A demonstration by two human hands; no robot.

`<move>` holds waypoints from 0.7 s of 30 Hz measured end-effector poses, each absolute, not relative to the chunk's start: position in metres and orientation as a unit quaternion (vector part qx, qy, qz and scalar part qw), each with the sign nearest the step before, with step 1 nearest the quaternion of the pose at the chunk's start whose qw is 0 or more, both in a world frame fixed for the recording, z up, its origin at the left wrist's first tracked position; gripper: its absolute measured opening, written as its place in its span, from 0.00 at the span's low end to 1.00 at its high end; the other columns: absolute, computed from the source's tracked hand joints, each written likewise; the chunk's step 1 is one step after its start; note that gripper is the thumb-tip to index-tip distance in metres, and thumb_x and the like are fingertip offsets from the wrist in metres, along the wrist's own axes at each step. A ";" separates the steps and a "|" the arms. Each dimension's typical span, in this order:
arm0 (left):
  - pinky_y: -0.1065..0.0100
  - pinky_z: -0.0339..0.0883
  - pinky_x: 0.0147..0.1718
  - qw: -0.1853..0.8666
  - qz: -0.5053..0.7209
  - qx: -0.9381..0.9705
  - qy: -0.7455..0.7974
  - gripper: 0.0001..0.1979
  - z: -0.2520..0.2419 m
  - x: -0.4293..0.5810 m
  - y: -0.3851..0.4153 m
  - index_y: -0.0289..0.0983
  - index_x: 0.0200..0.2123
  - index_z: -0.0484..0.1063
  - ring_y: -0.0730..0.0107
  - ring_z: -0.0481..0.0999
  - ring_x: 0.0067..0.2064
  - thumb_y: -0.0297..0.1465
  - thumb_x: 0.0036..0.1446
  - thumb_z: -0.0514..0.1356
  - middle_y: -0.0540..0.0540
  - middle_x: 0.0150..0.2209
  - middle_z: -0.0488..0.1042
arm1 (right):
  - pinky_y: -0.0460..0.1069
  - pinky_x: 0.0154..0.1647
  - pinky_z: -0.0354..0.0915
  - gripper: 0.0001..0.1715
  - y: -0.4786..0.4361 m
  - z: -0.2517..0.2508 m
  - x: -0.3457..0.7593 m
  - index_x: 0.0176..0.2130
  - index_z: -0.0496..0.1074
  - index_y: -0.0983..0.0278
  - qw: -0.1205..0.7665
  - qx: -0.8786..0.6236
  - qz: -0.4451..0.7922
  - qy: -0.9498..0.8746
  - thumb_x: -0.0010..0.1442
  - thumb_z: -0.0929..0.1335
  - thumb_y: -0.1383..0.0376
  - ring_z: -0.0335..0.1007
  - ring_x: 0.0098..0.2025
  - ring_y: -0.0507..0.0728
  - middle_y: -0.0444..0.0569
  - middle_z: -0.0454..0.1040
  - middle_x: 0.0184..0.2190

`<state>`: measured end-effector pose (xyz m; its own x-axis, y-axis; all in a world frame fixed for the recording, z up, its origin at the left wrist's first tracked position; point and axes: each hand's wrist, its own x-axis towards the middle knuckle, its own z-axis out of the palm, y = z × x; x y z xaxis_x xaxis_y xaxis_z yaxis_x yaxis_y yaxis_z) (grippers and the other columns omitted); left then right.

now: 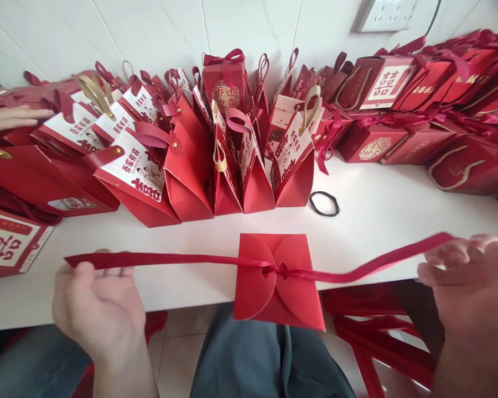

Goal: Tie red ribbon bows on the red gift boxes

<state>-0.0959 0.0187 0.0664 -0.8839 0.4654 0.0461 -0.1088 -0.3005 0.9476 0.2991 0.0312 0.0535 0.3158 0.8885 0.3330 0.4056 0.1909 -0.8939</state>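
Observation:
A red gift box (pixel 254 296) with curved, overlapping top flaps sits at the table's front edge, part of it jutting over my lap. A dark red ribbon (pixel 170 258) passes through the two holes in its flaps and crosses at the middle. My left hand (pixel 97 301) pinches one ribbon end between thumb and fingers, out to the left. On the other side, my right hand (pixel 468 271) grips the opposite end, slightly blurred. The left length is stretched nearly straight, while the right one sags a little.
Several upright red gift boxes (pixel 191 171) with ribbon handles line the white table (pixel 191 237). More boxes (pixel 373 141) are stacked at the right by the wall. A black hair tie (pixel 324 204) lies behind the box. Another person's hand (pixel 14 117) is at far left. Red stools (pixel 373 331) stand below.

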 end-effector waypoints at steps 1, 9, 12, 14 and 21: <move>0.69 0.60 0.26 0.133 0.800 0.181 0.557 0.11 0.065 -0.091 0.019 0.37 0.23 0.60 0.74 0.66 0.26 0.29 0.36 0.62 0.55 0.22 0.62 | 0.52 0.15 0.53 0.12 0.033 0.060 0.284 0.21 0.64 0.57 0.648 -0.609 0.193 -0.416 0.52 0.69 0.61 0.58 0.19 0.56 0.43 0.56 0.17; 0.61 0.69 0.44 -0.005 0.591 0.636 0.496 0.10 0.065 -0.018 0.001 0.37 0.35 0.68 0.63 0.73 0.45 0.20 0.50 0.63 0.46 0.38 0.70 | 0.52 0.32 0.64 0.07 0.024 0.094 0.200 0.37 0.73 0.60 0.433 -0.428 0.127 -0.783 0.61 0.68 0.72 0.68 0.36 0.56 0.48 0.70 0.32; 0.62 0.72 0.45 0.058 0.545 0.685 0.480 0.15 0.068 -0.003 0.000 0.38 0.42 0.65 0.63 0.72 0.48 0.20 0.52 0.63 0.45 0.41 0.69 | 0.51 0.36 0.68 0.07 0.029 0.103 0.186 0.40 0.74 0.63 0.339 -0.371 0.149 -0.852 0.65 0.66 0.72 0.67 0.38 0.56 0.50 0.71 0.34; 0.64 0.73 0.45 0.107 0.532 0.682 0.491 0.18 0.067 0.002 0.000 0.39 0.46 0.62 0.64 0.73 0.50 0.22 0.54 0.63 0.43 0.45 0.68 | 0.52 0.37 0.68 0.08 0.033 0.108 0.180 0.39 0.75 0.63 0.307 -0.366 0.151 -0.866 0.66 0.65 0.71 0.65 0.37 0.57 0.50 0.71 0.33; 0.64 0.74 0.47 0.183 0.552 0.641 0.502 0.27 0.060 0.012 0.001 0.40 0.56 0.53 0.66 0.73 0.50 0.20 0.56 0.58 0.40 0.49 0.68 | 0.51 0.31 0.67 0.10 0.035 0.112 0.171 0.28 0.72 0.65 0.219 -0.390 0.099 -0.889 0.61 0.66 0.73 0.64 0.30 0.56 0.48 0.70 0.28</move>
<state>0.0124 0.0013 0.0600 -0.1122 0.8450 0.5228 0.4403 -0.4294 0.7885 0.1712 0.0352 0.1122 -0.5997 0.7372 0.3112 0.6507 0.6756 -0.3466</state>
